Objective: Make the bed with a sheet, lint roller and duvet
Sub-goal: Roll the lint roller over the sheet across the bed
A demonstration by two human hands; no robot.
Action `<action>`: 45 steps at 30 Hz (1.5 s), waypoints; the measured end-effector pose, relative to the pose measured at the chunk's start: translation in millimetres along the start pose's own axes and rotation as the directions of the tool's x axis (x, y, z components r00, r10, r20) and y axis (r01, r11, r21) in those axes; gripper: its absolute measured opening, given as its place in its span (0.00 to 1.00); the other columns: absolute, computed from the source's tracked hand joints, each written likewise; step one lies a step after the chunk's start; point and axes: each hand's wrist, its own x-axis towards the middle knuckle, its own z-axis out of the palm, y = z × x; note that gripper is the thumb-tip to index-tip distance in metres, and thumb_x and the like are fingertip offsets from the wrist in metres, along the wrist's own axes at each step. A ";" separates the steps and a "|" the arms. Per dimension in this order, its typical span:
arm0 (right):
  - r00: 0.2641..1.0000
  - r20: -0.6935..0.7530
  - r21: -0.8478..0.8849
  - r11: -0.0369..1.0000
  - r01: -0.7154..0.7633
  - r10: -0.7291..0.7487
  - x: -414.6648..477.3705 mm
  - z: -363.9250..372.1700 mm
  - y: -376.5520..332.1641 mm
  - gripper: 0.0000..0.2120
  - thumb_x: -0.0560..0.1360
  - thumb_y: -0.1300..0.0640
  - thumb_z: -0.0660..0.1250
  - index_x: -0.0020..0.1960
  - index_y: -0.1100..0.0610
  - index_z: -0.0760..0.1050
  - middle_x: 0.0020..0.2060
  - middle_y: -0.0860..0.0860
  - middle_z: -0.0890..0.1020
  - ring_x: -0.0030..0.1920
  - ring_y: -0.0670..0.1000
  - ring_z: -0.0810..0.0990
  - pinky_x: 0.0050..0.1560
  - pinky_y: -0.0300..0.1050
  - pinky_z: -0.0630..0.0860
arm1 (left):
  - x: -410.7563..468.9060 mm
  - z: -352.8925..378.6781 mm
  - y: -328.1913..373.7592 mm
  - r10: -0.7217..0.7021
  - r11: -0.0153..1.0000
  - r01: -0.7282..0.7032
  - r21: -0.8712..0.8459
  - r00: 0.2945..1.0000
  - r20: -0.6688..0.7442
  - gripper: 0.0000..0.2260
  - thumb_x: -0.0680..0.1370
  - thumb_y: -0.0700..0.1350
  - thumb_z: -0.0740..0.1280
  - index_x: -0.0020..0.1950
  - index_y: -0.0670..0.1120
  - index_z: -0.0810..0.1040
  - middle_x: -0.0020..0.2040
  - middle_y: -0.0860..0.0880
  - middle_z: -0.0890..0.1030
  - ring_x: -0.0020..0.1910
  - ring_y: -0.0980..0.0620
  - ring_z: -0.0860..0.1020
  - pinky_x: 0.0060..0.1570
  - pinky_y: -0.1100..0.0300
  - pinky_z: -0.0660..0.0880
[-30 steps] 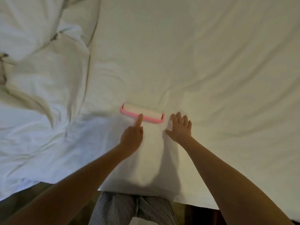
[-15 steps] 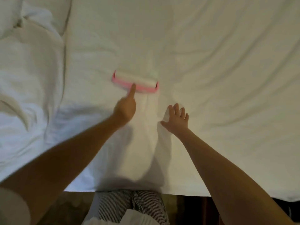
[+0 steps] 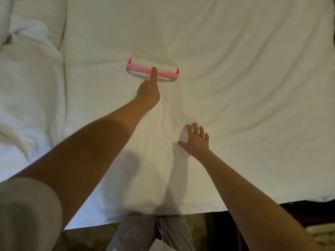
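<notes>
Bare forearms; a short grey sleeve (image 3: 27, 211) on the left; black-and-white pinstriped trousers (image 3: 145, 232) below.

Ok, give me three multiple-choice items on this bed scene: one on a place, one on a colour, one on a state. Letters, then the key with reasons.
1. Where does the bunched duvet lie relative to the lint roller?
A. to its left
B. to its right
C. on top of it

2. What colour is the lint roller's frame?
A. blue
B. pink
C. black

3. What state is the right hand in?
A. gripping the roller
B. clenched in a fist
C. open, fingers spread, flat on the sheet

Key: 1 A, the rumpled folds fill the picture's left side. 2 B, the frame around the white roll is pink. 3 C, it is pressed on the sheet, while the left hand holds the roller's handle.
</notes>
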 end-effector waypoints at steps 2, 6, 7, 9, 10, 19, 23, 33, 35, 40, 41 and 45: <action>1.000 0.010 0.006 1.000 -0.005 0.005 -4.9 3.3 2.6 0.35 0.78 0.44 0.59 0.77 0.52 0.46 0.77 0.52 0.43 0.76 0.57 0.42 0.73 0.54 0.44 | -25.6 14.9 -15.9 -0.037 0.999 0.038 -0.020 0.999 0.024 0.30 0.78 0.34 0.54 0.77 0.47 0.46 0.52 0.34 0.76 0.50 0.39 0.77 0.43 0.55 0.68; 1.000 0.014 0.003 1.000 0.005 -0.006 -12.3 6.6 9.1 0.35 0.79 0.44 0.59 0.77 0.52 0.45 0.77 0.53 0.43 0.76 0.57 0.43 0.73 0.54 0.44 | -130.5 51.2 -65.3 0.085 0.978 -0.088 0.187 0.996 0.024 0.36 0.67 0.27 0.64 0.74 0.37 0.59 0.26 0.50 0.67 0.21 0.56 0.59 0.22 0.64 0.58; 1.000 0.010 -0.004 1.000 0.015 -0.015 -13.2 6.2 11.1 0.35 0.78 0.44 0.59 0.77 0.53 0.45 0.77 0.53 0.43 0.76 0.57 0.43 0.73 0.54 0.44 | -149.2 56.5 -72.8 0.081 0.962 -0.103 0.251 0.992 0.097 0.37 0.66 0.27 0.65 0.74 0.36 0.58 0.28 0.47 0.72 0.21 0.56 0.60 0.21 0.66 0.56; 0.999 0.007 0.000 0.999 0.032 -0.032 -15.1 3.1 12.9 0.35 0.78 0.45 0.59 0.77 0.53 0.45 0.77 0.53 0.44 0.76 0.57 0.44 0.74 0.54 0.45 | -162.6 50.1 -70.6 0.003 0.961 -0.058 0.269 0.980 0.200 0.32 0.76 0.33 0.57 0.77 0.42 0.48 0.44 0.39 0.79 0.32 0.47 0.74 0.28 0.64 0.66; 0.999 0.000 0.009 0.999 0.038 -0.038 -16.8 -0.2 13.3 0.35 0.78 0.45 0.59 0.77 0.53 0.45 0.77 0.53 0.44 0.76 0.57 0.44 0.74 0.54 0.45 | -160.3 41.2 -59.4 -0.079 0.976 0.029 0.218 0.972 0.223 0.29 0.78 0.37 0.52 0.77 0.45 0.46 0.49 0.36 0.78 0.40 0.42 0.77 0.35 0.60 0.71; 0.978 -0.202 0.101 0.993 0.068 -0.046 -13.5 -36.9 64.2 0.31 0.81 0.51 0.53 0.77 0.57 0.42 0.77 0.53 0.46 0.76 0.55 0.45 0.74 0.52 0.44 | -126.6 76.5 36.7 0.213 0.870 -0.134 0.474 0.970 -0.117 0.22 0.77 0.38 0.60 0.71 0.44 0.68 0.32 0.43 0.76 0.28 0.46 0.76 0.29 0.58 0.73; 0.986 -0.160 0.042 0.998 0.051 -0.043 1.4 -45.3 112.7 0.31 0.81 0.52 0.53 0.77 0.56 0.41 0.77 0.53 0.44 0.76 0.55 0.44 0.74 0.51 0.43 | -60.2 91.7 81.3 -0.092 0.954 0.066 0.292 0.993 0.074 0.24 0.82 0.43 0.48 0.77 0.55 0.45 0.59 0.37 0.75 0.58 0.40 0.75 0.58 0.51 0.69; 0.994 -0.094 -0.042 0.997 0.059 -0.063 28.3 -60.2 170.7 0.31 0.81 0.51 0.53 0.77 0.57 0.41 0.77 0.55 0.44 0.76 0.57 0.43 0.74 0.53 0.43 | -82.2 129.3 103.2 -0.022 0.966 0.034 0.256 0.999 -0.050 0.29 0.77 0.37 0.62 0.76 0.42 0.55 0.32 0.47 0.75 0.29 0.46 0.74 0.31 0.57 0.67; 0.992 -0.093 -0.004 0.996 0.085 -0.085 25.5 -60.8 168.2 0.32 0.80 0.51 0.55 0.77 0.57 0.43 0.77 0.54 0.45 0.76 0.57 0.44 0.74 0.54 0.44 | -135.6 138.1 89.7 -0.127 0.969 0.089 0.228 0.979 0.158 0.28 0.81 0.40 0.55 0.77 0.48 0.46 0.28 0.51 0.67 0.26 0.53 0.67 0.30 0.61 0.64; 0.985 -0.113 0.032 0.991 0.132 -0.128 31.6 -64.9 173.1 0.31 0.81 0.51 0.54 0.77 0.56 0.44 0.77 0.53 0.45 0.76 0.56 0.43 0.74 0.54 0.42 | -72.8 130.1 106.7 -0.107 0.911 0.049 0.409 0.987 0.118 0.26 0.80 0.37 0.47 0.77 0.44 0.43 0.57 0.32 0.75 0.46 0.42 0.78 0.40 0.56 0.67; 0.985 -0.119 0.040 0.991 0.127 -0.121 32.6 -65.1 176.7 0.30 0.81 0.49 0.53 0.77 0.56 0.44 0.77 0.53 0.45 0.76 0.56 0.43 0.74 0.53 0.42 | -45.5 122.1 121.4 -0.112 0.922 0.063 0.381 0.988 0.107 0.26 0.79 0.37 0.45 0.77 0.45 0.44 0.65 0.30 0.69 0.52 0.40 0.78 0.45 0.54 0.69; 0.986 -0.127 0.049 0.993 0.112 -0.105 35.9 -60.1 193.6 0.30 0.81 0.46 0.51 0.77 0.56 0.45 0.77 0.53 0.45 0.76 0.55 0.43 0.74 0.52 0.42 | 48.4 75.5 185.5 -0.121 0.978 0.117 0.174 0.993 0.014 0.26 0.82 0.41 0.52 0.77 0.50 0.46 0.66 0.32 0.68 0.63 0.38 0.71 0.56 0.55 0.67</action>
